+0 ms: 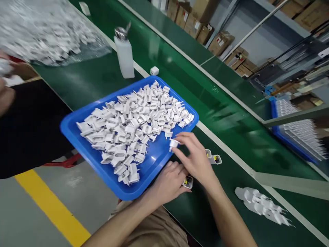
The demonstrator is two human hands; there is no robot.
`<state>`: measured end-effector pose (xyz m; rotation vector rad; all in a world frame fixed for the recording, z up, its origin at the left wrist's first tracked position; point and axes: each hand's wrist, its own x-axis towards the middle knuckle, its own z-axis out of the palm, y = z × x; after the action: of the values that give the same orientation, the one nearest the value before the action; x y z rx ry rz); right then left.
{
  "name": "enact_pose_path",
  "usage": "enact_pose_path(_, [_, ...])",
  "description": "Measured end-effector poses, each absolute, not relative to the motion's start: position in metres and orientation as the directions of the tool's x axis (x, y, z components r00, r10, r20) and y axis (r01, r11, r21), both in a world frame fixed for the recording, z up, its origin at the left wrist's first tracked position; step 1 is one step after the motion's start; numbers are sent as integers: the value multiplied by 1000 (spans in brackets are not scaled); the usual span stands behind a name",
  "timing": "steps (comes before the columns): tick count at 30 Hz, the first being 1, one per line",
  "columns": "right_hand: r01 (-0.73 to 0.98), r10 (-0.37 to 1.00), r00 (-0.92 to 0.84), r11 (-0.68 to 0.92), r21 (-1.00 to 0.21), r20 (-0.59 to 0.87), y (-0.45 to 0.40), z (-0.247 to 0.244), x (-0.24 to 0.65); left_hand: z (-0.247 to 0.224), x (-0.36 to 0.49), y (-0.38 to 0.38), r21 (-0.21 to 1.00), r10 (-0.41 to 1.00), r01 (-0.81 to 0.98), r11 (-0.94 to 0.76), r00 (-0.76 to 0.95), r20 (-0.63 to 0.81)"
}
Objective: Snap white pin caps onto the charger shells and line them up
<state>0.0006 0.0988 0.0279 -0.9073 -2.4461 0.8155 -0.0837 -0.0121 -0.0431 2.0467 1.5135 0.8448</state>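
Between the thumb and fingers of my right hand is a small white plug piece with pins, held over the near right rim of the blue tray. My left hand lies just below, its thumb and fingers closed around a white charger housing whose open end shows yellow and dark parts inside. A large heap of similar white plug pieces fills much of the tray. Two more open white housings rest on the green bench right of my right hand, one partly hidden by it.
A white pump bottle and a small white cube-shaped piece stand beyond the tray. Bagged white parts lie far left, near another person's hand. White pieces sit at right, beside a green conveyor belt.
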Motion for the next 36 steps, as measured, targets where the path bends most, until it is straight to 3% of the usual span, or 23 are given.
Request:
enact_pose_path(3, [310, 872, -481, 267, -912, 92, 67, 32, 55, -41, -83, -9, 646, 961, 712, -275, 219, 168])
enact_pose_path(6, [252, 953, -297, 18, -968, -60, 30, 24, 102, -44, -81, -7, 638, 950, 704, -313, 231, 211])
enact_pose_path(9, [234, 980, -132, -116, -965, -150, 1, 9, 126, -48, -80, -6, 653, 940, 677, -340, 237, 245])
enact_pose_path(11, [251, 994, -41, -89, -964, -103, -9, -2, 124, -50, -79, -6, 654, 940, 675, -342, 243, 241])
enact_pose_path(15, [420, 987, -42, 159, -893, 156, -7, -22, 100, -51, -79, -6, 653, 942, 678, -336, 238, 238])
enact_pose_path(18, [554, 940, -215, 341, -759, 264, 1, -29, 89, -52, -79, -7, 652, 940, 678, -339, 224, 256])
enact_pose_path(22, [604, 828, -475, 553, -574, 298, 10, -20, 101, -52, -79, -7, 644, 934, 679, -353, 214, 286])
enact_pose_path(24, [614, 809, -525, 575, -541, 265, 13, -11, 108, -52, -79, -7, 639, 934, 685, -350, 202, 295])
enact_pose_path(32, [595, 830, -513, 528, -606, 220, 18, -10, 95, -54, -77, -7, 657, 934, 668, -348, 190, 302])
enact_pose_path(36, [559, 846, -489, 491, -668, 212, 32, 14, 132, -54, -78, -7, 661, 930, 661, -355, 176, 323])
